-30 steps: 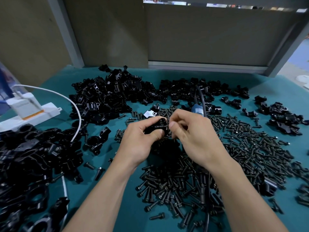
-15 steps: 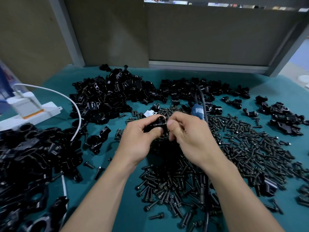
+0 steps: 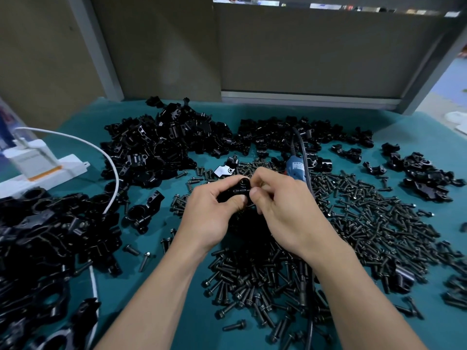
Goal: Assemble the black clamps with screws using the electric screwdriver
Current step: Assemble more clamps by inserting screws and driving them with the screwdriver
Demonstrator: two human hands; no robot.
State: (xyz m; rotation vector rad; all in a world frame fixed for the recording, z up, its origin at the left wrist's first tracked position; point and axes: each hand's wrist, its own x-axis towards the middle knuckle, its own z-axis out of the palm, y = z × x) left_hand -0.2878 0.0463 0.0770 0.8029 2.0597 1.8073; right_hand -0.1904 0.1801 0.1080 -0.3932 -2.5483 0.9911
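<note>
My left hand (image 3: 212, 210) grips a small black clamp (image 3: 238, 189) above the middle of the teal table. My right hand (image 3: 285, 205) pinches at the clamp's right side with thumb and forefinger; a screw between them is hidden by the fingers. Just behind my right hand lies the blue electric screwdriver (image 3: 296, 168), its black cord running away and back under my right wrist. Loose black screws (image 3: 366, 218) cover the table to the right and below my hands.
Heaps of black clamps lie at the back (image 3: 166, 145), on the left (image 3: 38, 231) and far right (image 3: 424, 175). A white power strip (image 3: 43, 173) with a white cable (image 3: 111, 170) sits at the left. A grey partition wall bounds the table's far edge.
Both hands, still holding the clamp, have drifted slightly away from me across the table. The right fingers have shifted a little on the clamp's side.
</note>
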